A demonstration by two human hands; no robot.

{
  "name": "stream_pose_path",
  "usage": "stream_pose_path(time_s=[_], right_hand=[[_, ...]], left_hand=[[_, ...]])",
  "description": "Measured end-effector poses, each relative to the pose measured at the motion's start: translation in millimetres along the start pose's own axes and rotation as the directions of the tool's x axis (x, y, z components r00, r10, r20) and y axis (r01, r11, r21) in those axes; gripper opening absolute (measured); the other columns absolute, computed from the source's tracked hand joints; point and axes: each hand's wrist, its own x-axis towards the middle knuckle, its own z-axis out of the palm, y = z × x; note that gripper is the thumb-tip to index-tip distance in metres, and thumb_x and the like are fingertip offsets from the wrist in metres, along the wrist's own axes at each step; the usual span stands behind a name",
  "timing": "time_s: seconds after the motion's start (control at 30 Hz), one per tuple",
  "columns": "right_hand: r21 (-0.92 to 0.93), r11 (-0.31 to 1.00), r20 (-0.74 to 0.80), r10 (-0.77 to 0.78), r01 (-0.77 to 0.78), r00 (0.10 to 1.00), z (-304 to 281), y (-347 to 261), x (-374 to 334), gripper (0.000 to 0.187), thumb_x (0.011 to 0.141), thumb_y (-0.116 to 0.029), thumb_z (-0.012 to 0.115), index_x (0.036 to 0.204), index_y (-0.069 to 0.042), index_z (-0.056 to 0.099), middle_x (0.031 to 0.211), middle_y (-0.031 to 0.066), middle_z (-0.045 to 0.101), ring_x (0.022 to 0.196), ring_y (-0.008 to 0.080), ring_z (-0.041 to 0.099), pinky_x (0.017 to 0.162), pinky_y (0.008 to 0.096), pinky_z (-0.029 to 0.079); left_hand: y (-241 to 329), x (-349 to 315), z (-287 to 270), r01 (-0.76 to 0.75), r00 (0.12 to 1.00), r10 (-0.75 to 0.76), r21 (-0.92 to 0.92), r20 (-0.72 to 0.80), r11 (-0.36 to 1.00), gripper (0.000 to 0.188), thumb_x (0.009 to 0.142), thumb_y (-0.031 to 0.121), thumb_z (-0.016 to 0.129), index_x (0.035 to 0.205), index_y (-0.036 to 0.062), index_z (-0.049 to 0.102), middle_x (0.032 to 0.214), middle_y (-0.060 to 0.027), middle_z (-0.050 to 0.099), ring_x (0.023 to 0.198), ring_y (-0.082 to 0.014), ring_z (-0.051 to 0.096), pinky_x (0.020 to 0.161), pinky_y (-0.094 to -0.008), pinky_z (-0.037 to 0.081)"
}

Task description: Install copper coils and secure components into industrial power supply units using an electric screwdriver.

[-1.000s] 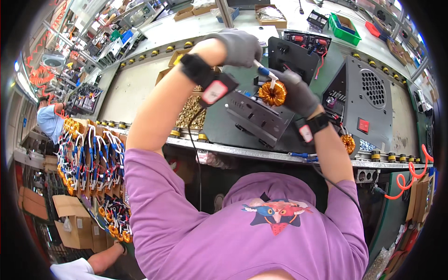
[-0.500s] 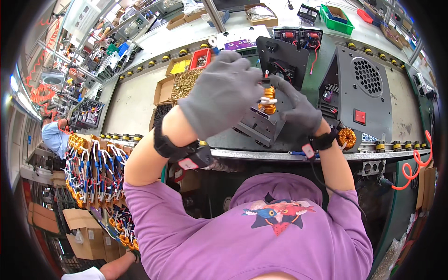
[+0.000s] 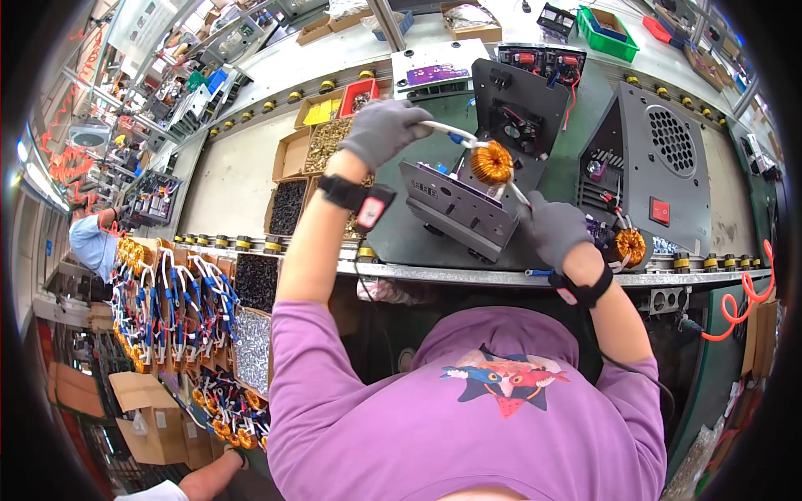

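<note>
Gloved in grey, my left hand (image 3: 384,132) pinches one white lead of a copper-wound toroid coil (image 3: 491,162). My right hand (image 3: 553,230) is closed round the coil's other white lead, low on the right. The coil hangs between both hands over an open dark metal chassis (image 3: 461,209), whose slotted panel stands toward me. Behind the coil a black panel (image 3: 516,104) with a fan stands upright. Right of my right hand stands a second black housing (image 3: 656,167) with round vent holes and a red switch. Another copper coil (image 3: 630,247) sits at its front corner.
Left of the work lie cardboard trays of brass fasteners (image 3: 327,144) and black screws (image 3: 288,206), with a red bin (image 3: 359,97) behind. Many wired coils (image 3: 175,309) hang at my left. Roller rails edge the bench. Other people's arms show at far left and lower left.
My left hand has moved left and slightly up, drawing a white lead out. My right hand has come down to the other lead. The chassis has turned and its slotted panel shows more.
</note>
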Motion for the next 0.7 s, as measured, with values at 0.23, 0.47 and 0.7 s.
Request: stream_pose_path(time_s=[0.23, 0.47, 0.7], right_hand=[[-0.148, 0.967, -0.048, -0.215, 0.206, 0.975, -26.0, -6.6, 42.9, 0.050, 0.094, -0.051, 0.046, 0.121, -0.009, 0.056, 0.106, 0.0185, 0.066, 0.092, 0.0368, 0.066, 0.082, 0.0481, 0.049], [0.028, 0.995, 0.005, -0.100, 0.100, 0.995, 14.4, -35.6, 83.2, 0.060, 0.090, -0.055, 0.049, 0.132, -0.013, 0.049, 0.104, 0.0183, 0.068, 0.096, 0.0367, 0.066, 0.081, 0.0454, 0.051], [0.486, 0.834, -0.045, -0.276, 0.262, 0.960, 41.1, -21.4, 57.9, 0.059, 0.087, -0.054, 0.056, 0.127, -0.011, 0.058, 0.108, 0.0179, 0.067, 0.097, 0.0318, 0.066, 0.085, 0.0389, 0.050]], left_hand=[[-8.1, -10.2, 29.8, 0.099, 0.959, -0.198, -0.417, -0.202, 0.904, 0.030, 0.091, 0.034, 0.063, 0.112, 0.0136, 0.069, 0.099, -0.0085, 0.069, 0.093, -0.0214, 0.066, 0.086, -0.0317, 0.049], [84.3, -93.2, 55.0, 0.298, 0.720, -0.692, -0.880, -0.048, 0.371, 0.038, 0.102, 0.028, 0.042, 0.122, 0.0004, 0.058, 0.106, -0.0109, 0.068, 0.096, -0.0176, 0.064, 0.083, -0.0302, 0.050], [117.0, -96.9, 104.5, 0.182, 0.494, -0.778, -0.829, -0.388, 0.529, 0.028, 0.100, 0.018, 0.044, 0.119, -0.0002, 0.054, 0.100, -0.0105, 0.064, 0.089, -0.0226, 0.064, 0.079, -0.0350, 0.051]])
